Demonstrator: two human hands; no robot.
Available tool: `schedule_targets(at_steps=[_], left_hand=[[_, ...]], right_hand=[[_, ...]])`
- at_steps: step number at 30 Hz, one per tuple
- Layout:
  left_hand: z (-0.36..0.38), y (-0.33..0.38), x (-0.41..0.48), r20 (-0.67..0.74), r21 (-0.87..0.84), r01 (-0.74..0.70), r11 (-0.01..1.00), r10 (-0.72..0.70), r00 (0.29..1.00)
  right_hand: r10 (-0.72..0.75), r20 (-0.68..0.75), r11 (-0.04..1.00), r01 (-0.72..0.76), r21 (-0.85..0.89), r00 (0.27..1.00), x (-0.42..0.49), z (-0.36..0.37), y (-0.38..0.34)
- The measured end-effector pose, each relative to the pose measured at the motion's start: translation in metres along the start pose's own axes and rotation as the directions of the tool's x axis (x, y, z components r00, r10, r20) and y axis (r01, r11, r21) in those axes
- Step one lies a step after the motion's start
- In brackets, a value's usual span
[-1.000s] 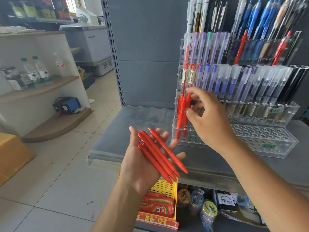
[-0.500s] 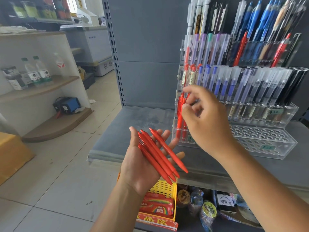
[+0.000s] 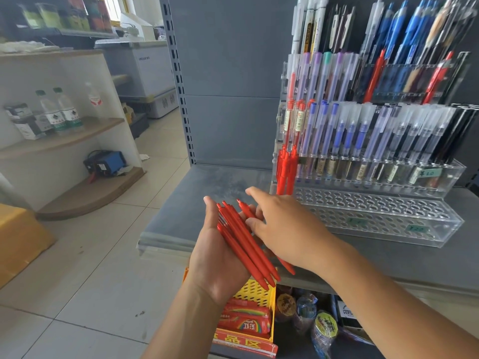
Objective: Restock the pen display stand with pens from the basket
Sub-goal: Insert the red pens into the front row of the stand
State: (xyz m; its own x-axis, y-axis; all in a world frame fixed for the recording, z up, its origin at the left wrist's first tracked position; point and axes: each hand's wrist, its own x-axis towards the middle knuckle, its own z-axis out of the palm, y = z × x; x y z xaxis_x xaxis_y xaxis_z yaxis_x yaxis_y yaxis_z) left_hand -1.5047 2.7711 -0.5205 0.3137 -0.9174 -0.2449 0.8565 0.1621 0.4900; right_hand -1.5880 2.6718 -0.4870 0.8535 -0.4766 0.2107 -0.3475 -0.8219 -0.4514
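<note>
Red pens, about half a dozen slim matte barrels with clicker tops, lie in a loose fan across the left hand, which is turned palm up and almost flat, fingers only slightly cupped, so that it works as a tray and not a fist. Held like this, each barrel can be lifted off alone, and the bundle stays near the clear acrylic display stand on the grey shelf. The right hand reaches across from the right with its fingers mostly straight and spread. Its thumb and forefinger sit on either side of the single pen lying farthest right in the fan, and they do not look closed on it yet, so I judge the step to be picking out the next pen. A cluster of matching stocked pens already stands upright at the stand's far left end, tips down. The nearest rows of holes are bare, which suggests much restocking remains. Below the shelf edge a yellow basket holds rainbow-labelled packs; whether the pens come from it I cannot tell.
</note>
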Motion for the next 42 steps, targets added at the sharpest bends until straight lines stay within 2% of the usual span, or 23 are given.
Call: schedule_targets(at_steps=[2, 7, 12, 16, 23, 31, 37, 42], left_hand=[[0.001, 0.0, 0.001, -0.006, 0.004, -0.002, 1.0, 0.002, 1.0], [0.003, 0.002, 0.0, -0.015, -0.019, -0.018, 1.0, 0.018, 1.0], [0.01, 0.001, -0.003, -0.063, -0.068, -0.026, 0.997, 0.022, 0.998], [0.011, 0.001, -0.004, -0.075, -0.069, -0.018, 0.997, 0.013, 0.997], [0.016, 0.001, -0.007, -0.075, -0.066, -0.03, 0.997, 0.025, 0.997], [0.017, 0.0, -0.008, -0.074, -0.054, -0.033, 0.998, 0.029, 0.997], [0.018, 0.001, -0.008, -0.07, -0.044, -0.035, 0.998, 0.031, 0.997], [0.017, 0.001, -0.008, -0.073, -0.041, -0.032, 0.999, 0.029, 0.997]], right_hand=[[0.012, 0.007, 1.0, -0.012, 0.022, 1.0, 0.001, 0.001, 0.0], [0.111, -0.054, 0.942, -0.087, 0.325, 0.992, -0.001, -0.018, 0.002], [0.04, -0.205, 0.88, 0.062, 0.471, 0.978, 0.004, -0.04, 0.012], [0.055, -0.302, 0.806, 0.136, 0.576, 0.952, 0.004, -0.057, 0.02], [0.118, -0.417, 0.806, 0.158, 0.57, 0.901, 0.006, -0.068, 0.036], [0.063, -0.51, 0.885, 0.188, 0.426, 0.858, 0.005, -0.061, 0.043], [0.067, -0.602, 0.891, 0.223, 0.394, 0.796, 0.009, -0.052, 0.048], [0.073, -0.612, 0.906, 0.205, 0.371, 0.787, 0.012, -0.047, 0.049]])
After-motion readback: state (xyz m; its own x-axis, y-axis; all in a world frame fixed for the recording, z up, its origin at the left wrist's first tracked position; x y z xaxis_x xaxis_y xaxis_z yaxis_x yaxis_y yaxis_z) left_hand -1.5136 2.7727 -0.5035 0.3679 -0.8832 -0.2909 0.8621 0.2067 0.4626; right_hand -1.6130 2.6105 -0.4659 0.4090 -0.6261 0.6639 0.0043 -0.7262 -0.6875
